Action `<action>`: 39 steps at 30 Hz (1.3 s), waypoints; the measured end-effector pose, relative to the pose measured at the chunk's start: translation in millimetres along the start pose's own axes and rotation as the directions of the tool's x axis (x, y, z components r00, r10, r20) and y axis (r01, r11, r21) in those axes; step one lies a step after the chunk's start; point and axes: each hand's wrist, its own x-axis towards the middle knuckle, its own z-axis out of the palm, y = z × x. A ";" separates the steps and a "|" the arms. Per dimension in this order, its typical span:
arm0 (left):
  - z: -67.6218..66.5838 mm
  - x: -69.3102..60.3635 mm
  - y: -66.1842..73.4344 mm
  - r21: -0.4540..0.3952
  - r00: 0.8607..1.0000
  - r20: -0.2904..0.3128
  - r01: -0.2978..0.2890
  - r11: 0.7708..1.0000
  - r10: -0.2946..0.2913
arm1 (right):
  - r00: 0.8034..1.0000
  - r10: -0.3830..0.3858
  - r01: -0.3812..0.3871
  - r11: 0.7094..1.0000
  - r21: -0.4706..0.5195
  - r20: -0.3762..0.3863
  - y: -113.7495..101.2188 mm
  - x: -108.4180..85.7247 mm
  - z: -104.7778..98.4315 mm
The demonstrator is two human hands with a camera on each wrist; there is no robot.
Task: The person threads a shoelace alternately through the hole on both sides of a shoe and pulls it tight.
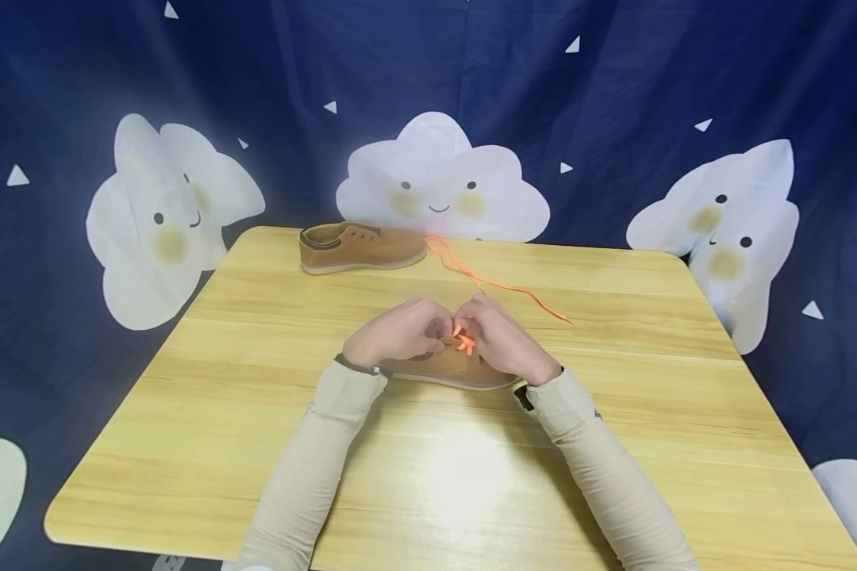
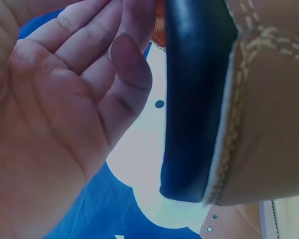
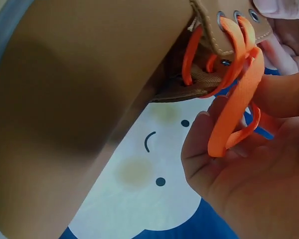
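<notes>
A brown shoe (image 1: 451,369) lies sideways near the table's middle, its toe to the right, with orange lace (image 1: 466,344) at the eyelets. My left hand (image 1: 400,331) is at its opening; in the right wrist view the left thumb (image 3: 270,6) rests on the eyelet flap, other fingers behind it. The left wrist view shows that palm (image 2: 50,119) beside the shoe's dark-lined collar (image 2: 194,109), fingertips out of frame. My right hand (image 3: 269,174) pinches the lace (image 3: 239,104), which passes through several eyelets and hangs in a loop over the fingers.
A second brown shoe (image 1: 364,248), without lace in its eyelets, stands at the back left of the wooden table (image 1: 221,412). A loose orange lace (image 1: 503,285) trails from its toe toward the right. Behind the table hangs a blue curtain (image 1: 286,71) with white clouds.
</notes>
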 end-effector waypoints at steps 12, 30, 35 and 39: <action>2.0 1.4 -2.2 -0.010 0.999 -0.035 -0.013 1.000 0.012 | 0.996 -0.024 0.021 0.999 -0.038 -0.081 0.2 0.8 6.1; 3.3 0.1 -4.2 -0.157 0.996 -0.025 0.084 0.984 -0.089 | 0.998 0.022 -0.028 0.993 0.117 0.052 3.8 0.8 -2.6; 1.7 0.0 -4.5 -0.060 0.994 -0.014 0.104 0.993 -0.105 | 0.999 0.021 -0.025 0.993 0.112 0.042 5.8 1.3 -1.4; 1.4 -0.2 -5.0 -0.042 0.999 -0.007 0.052 0.998 -0.052 | 0.999 -0.002 -0.003 0.993 0.118 0.039 6.8 1.4 -0.2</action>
